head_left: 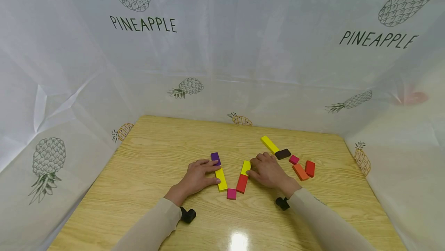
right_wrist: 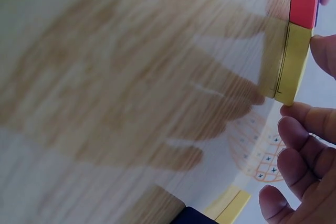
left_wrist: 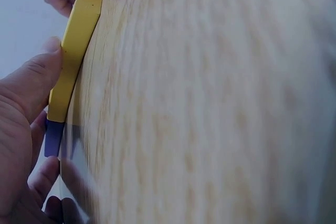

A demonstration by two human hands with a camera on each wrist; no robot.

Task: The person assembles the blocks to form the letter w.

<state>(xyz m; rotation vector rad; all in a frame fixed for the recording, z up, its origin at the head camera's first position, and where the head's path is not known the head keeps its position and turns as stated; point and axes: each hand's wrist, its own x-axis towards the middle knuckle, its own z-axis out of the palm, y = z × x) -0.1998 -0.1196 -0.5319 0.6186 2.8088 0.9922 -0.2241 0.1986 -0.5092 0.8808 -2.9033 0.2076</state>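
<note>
My left hand (head_left: 197, 177) rests beside a slanted pair of blocks, its fairly straight fingers touching a purple block (head_left: 214, 156) and its thumb on a long yellow block (head_left: 223, 184). In the left wrist view the thumb touches the side of that yellow block (left_wrist: 79, 40), and a fingertip meets the end of the purple block (left_wrist: 53, 142). My right hand (head_left: 268, 170) pinches a short yellow block (head_left: 246, 165) between thumb and index finger, end to end with a red block (head_left: 242, 184). Between the two slanted lines' near ends lies a pink block (head_left: 231, 194), making a V shape.
Right of the right hand lie another yellow block (head_left: 269, 144), a black block (head_left: 283, 154), a pink block (head_left: 294, 160), an orange block (head_left: 300, 172) and a red block (head_left: 310, 168). White pineapple-printed sheeting (head_left: 222, 50) surrounds the wooden table (head_left: 146, 158).
</note>
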